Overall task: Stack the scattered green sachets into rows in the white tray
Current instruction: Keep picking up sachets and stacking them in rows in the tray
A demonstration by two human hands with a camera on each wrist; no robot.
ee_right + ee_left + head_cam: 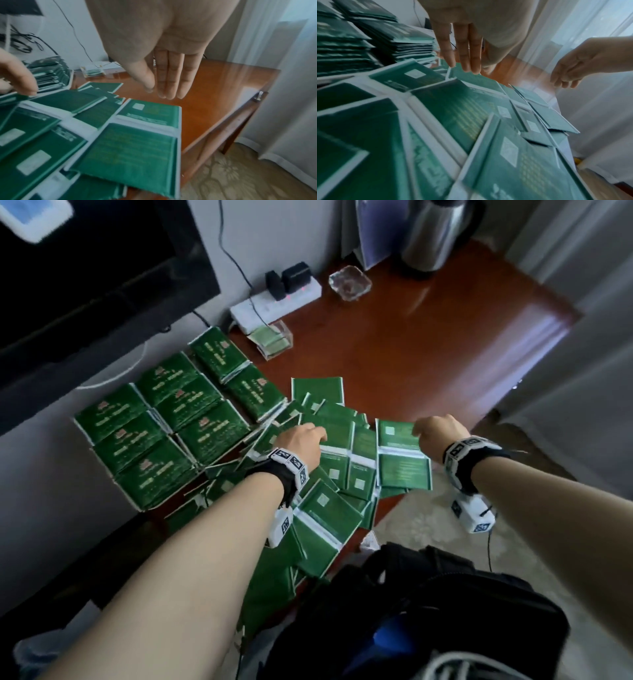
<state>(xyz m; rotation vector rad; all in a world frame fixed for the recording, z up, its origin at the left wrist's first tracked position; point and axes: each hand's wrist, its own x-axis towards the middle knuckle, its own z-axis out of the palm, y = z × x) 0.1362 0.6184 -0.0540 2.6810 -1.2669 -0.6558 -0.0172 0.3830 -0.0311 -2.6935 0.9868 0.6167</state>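
Our left grip (301, 441) is spread out flat, fingers straight and close together, and it holds nothing. In the left wrist view its fingertips (467, 67) reach down to the far edge of one loose green sachet (476, 79) in the pile; we cannot tell if they really touch it. Our right grip (435, 433) is also wide and holds nothing. In the right wrist view its fingers (171, 81) are straight and side by side, up in the air over the bare brown counter (214, 86), just past a pair of joined sachets (147, 129).

The scattered green sachets (339, 463) lie in a messy, overlapping pile on the counter, right under and between our two grips. Some of them hang over the near edge of the counter. The pair of joined sachets sits at the right side of the pile, just beside our right grip.

The neat stacks of sachets (164, 426) stand in rows to the left of the pile, near our left grip. A thin white edge (118, 479) shows under them, but the white tray is mostly hidden.

Farther back on the counter we see a white power strip (274, 302), a small clear box (274, 338) and a shiny kettle (435, 231).
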